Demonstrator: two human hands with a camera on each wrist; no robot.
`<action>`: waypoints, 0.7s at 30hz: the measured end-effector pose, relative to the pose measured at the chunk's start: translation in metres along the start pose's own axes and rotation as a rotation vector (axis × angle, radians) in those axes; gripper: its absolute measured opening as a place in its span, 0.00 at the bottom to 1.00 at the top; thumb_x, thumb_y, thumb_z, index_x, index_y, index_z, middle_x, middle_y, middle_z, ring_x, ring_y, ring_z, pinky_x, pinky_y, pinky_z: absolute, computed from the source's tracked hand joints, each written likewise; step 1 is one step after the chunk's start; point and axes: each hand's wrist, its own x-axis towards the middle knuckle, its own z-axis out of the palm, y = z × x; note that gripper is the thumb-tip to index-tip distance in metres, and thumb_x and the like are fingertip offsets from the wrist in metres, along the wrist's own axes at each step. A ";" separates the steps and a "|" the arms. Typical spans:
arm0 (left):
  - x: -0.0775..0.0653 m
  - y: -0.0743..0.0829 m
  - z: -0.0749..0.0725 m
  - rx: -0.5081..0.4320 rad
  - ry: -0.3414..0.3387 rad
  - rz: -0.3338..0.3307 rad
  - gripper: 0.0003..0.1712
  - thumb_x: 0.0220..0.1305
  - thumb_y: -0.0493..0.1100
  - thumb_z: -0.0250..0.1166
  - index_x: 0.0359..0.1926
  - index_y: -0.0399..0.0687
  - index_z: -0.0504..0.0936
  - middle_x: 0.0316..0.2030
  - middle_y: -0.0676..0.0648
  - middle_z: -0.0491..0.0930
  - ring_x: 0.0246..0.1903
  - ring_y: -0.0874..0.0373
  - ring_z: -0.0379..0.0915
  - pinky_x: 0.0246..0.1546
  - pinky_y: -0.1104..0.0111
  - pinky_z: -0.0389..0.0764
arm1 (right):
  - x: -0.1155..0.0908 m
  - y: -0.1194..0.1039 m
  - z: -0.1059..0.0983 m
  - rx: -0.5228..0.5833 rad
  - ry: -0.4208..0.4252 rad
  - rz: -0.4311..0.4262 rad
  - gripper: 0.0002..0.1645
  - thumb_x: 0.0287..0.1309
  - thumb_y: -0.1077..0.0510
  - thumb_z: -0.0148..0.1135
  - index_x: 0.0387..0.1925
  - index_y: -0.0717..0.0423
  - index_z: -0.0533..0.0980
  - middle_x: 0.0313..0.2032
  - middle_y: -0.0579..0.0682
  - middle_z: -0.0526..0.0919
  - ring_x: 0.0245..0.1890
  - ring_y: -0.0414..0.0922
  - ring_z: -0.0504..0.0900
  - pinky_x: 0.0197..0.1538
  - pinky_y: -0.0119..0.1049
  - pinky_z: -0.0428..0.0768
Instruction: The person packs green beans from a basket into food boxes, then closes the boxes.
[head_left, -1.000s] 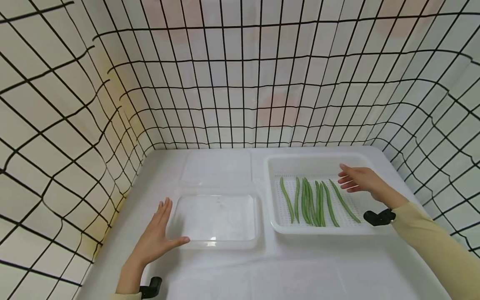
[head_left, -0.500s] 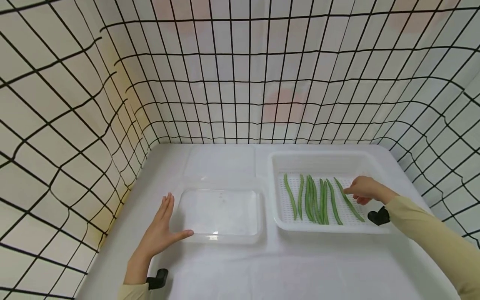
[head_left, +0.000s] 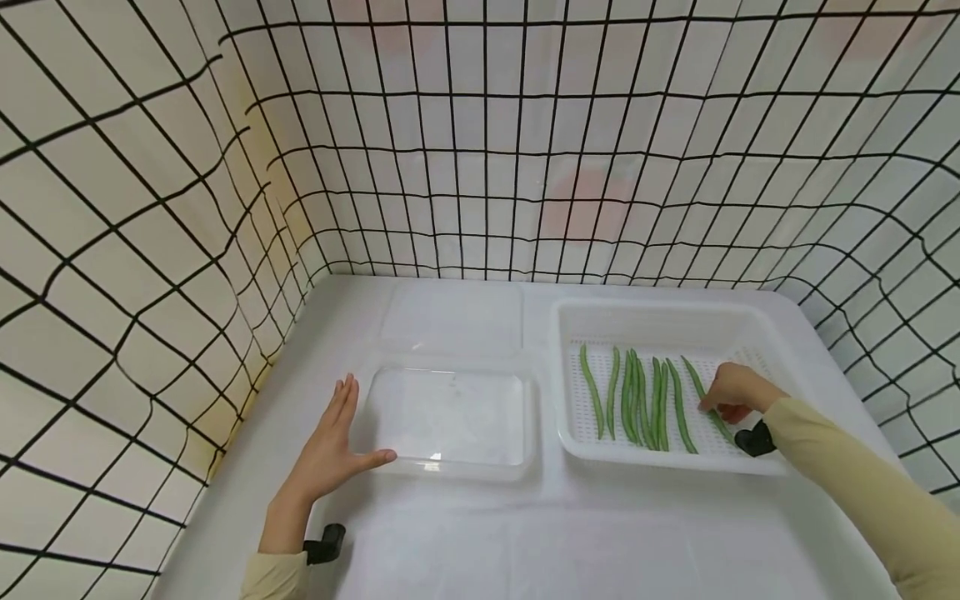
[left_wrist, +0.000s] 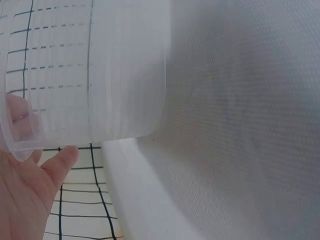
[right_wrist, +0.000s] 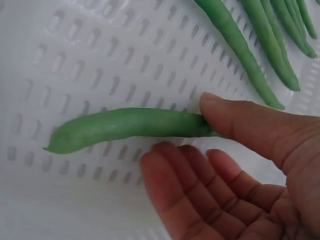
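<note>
In the head view, my left hand (head_left: 324, 454) is beside the near left corner of a clear plastic container (head_left: 450, 417), its fingers straight and thumb spread. The left wrist view shows part of this hand (left_wrist: 25, 190) through the container's clear wall (left_wrist: 130, 95). On the right, my right hand (head_left: 738, 390) is down in a white perforated tray (head_left: 652, 458), over the rightmost green bean (head_left: 693, 379). Up close, the thumb overlaps this green bean (right_wrist: 115, 127), while the fingertips (right_wrist: 160, 165) lie below it with a small gap.
Several more green beans (head_left: 645, 400) lie side by side in the tray, left of my right hand. Behind the container a flat clear sheet or lid (head_left: 453, 317) lies on the white table (head_left: 525, 542). Black wire mesh (head_left: 487, 150) encloses the back and sides.
My right hand first came down into the tray with its fingers curling in, then shifted slightly nearer along the rightmost green bean. The left hand stayed beside the container. The head view drifted.
</note>
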 end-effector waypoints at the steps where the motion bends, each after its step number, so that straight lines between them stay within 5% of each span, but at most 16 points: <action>1: 0.000 0.000 0.000 0.001 -0.001 -0.001 0.72 0.43 0.69 0.71 0.75 0.51 0.34 0.74 0.46 0.33 0.71 0.50 0.26 0.61 0.40 0.51 | 0.001 0.002 0.000 0.024 0.002 0.006 0.16 0.48 0.60 0.69 0.24 0.66 0.69 0.18 0.51 0.72 0.18 0.44 0.77 0.26 0.38 0.81; 14: 0.000 0.001 0.000 -0.017 -0.012 -0.005 0.73 0.42 0.70 0.71 0.75 0.53 0.33 0.74 0.47 0.31 0.71 0.51 0.25 0.61 0.40 0.50 | -0.006 0.008 -0.007 0.182 0.008 -0.062 0.13 0.52 0.61 0.65 0.30 0.71 0.77 0.23 0.50 0.79 0.22 0.42 0.79 0.30 0.37 0.81; 21: -0.001 0.000 0.002 -0.007 -0.005 0.001 0.72 0.42 0.69 0.71 0.75 0.51 0.33 0.74 0.45 0.33 0.71 0.49 0.26 0.61 0.40 0.50 | -0.014 -0.022 -0.019 0.495 -0.107 -0.074 0.12 0.60 0.60 0.62 0.38 0.67 0.78 0.29 0.51 0.83 0.28 0.42 0.82 0.37 0.36 0.81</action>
